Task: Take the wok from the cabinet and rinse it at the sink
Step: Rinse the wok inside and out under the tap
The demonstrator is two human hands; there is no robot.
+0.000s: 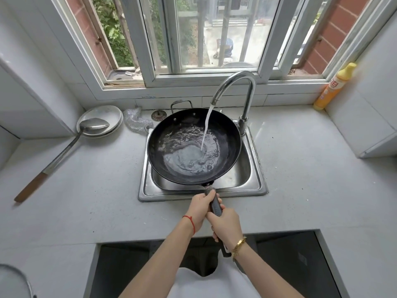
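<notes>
A black wok (227, 134) hangs over the steel sink (255, 186), covering most of the basin. Water pours from the curved chrome faucet (247, 87) into the wok and swirls in its bottom. Its long dark handle (215, 206) points toward me. My left hand (200, 208) grips the handle close to the pan. Just behind it, my right hand (226, 223) holds the handle's rear part. A small loop handle sticks up at the wok's far rim.
A metal spatula with a wooden grip (62, 155) lies across stacked white plates (101, 117) on the left counter. A steel scourer (136, 122) and drain strainer (159, 115) sit behind the sink. An orange detergent bottle (335, 87) stands at the right wall.
</notes>
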